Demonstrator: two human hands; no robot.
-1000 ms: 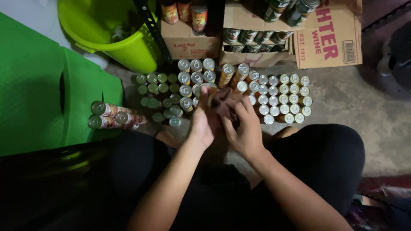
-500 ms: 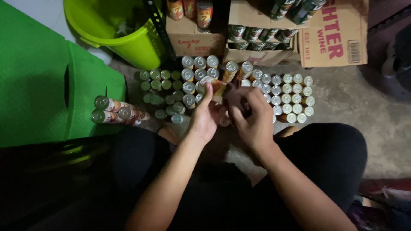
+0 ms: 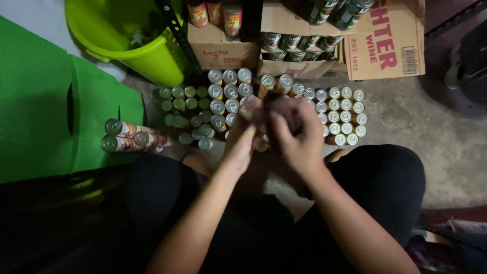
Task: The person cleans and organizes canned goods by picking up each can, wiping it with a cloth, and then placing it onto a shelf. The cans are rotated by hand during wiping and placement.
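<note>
My left hand (image 3: 241, 143) and my right hand (image 3: 296, 133) are together above the floor, both closed around a dark can (image 3: 274, 109) that is blurred and mostly hidden by my fingers. Just beyond them stand several upright cans (image 3: 231, 92) with silver tops, packed in rows. A block of smaller silver-topped cans (image 3: 341, 109) sits to the right of my hands. A cluster of small green-topped cans (image 3: 184, 108) stands to the left.
Several cans (image 3: 129, 136) lie on their sides on a green mat (image 3: 45, 101) at left. A lime green bucket (image 3: 124, 35) stands at the back left. Cardboard boxes (image 3: 299, 38) holding more cans line the back. My knees in dark trousers frame the hands.
My hands have stayed joined and lifted slightly. The can between them has turned and is more covered by my right fingers.
</note>
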